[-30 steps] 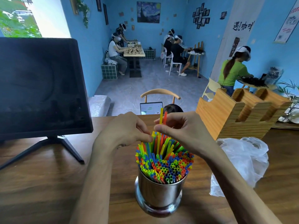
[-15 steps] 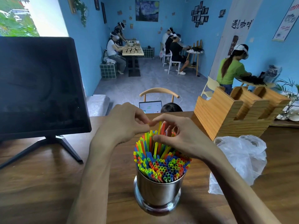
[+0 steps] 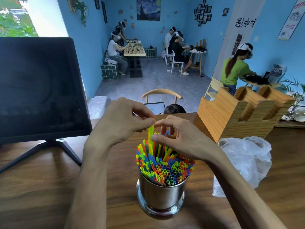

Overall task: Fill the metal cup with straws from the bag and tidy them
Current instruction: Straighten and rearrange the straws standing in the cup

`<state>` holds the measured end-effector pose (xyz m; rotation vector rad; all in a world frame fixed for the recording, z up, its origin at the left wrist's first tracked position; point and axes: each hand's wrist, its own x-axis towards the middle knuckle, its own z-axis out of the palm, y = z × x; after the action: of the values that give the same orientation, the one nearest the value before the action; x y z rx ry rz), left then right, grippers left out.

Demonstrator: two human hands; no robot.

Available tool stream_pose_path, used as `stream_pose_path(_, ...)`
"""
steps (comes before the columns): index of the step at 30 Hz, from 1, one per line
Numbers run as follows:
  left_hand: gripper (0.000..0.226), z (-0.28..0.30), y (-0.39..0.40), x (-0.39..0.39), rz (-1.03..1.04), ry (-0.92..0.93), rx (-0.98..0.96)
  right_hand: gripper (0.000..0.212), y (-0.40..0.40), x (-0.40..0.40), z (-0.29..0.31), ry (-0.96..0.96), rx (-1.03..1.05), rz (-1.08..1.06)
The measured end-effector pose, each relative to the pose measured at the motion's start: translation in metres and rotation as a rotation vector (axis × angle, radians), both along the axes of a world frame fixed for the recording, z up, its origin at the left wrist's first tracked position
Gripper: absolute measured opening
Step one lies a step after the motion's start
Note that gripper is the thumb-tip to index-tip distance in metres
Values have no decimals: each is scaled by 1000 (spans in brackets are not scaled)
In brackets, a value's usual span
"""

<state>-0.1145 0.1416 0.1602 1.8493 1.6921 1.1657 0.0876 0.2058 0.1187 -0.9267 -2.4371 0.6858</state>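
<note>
Left hand (image 3: 122,123) pinching a tall yellow-green plastic straw (image 3: 150,138) at twelve o'clock in the packed shiny metal cup (image 3: 162,194), right hand (image 3: 179,139) curled around neighbours, a hard shove might buckle it.

Both forearms reach forward from the near edge; the left hand (image 3: 122,123) curls, its fingertips pinching together beside the right hand (image 3: 179,138); the right hand arches palm down, fingers bent, thumb extended.
</note>
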Motion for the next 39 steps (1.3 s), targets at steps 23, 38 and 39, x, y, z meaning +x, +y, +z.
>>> stream_pose_path(23, 14, 22, -8, 11, 93, -499, 647, 21, 7, -5, 3, 293, -254, 265)
stream_pose_path(38, 8, 11, -7, -13, 207, -837, 421, 23, 24, 12, 8, 1082, -642, 23)
stream_pose_path(39, 10, 8, -7, -15, 178, -846, 336, 19, 24, 12, 10, 1145, -671, -2)
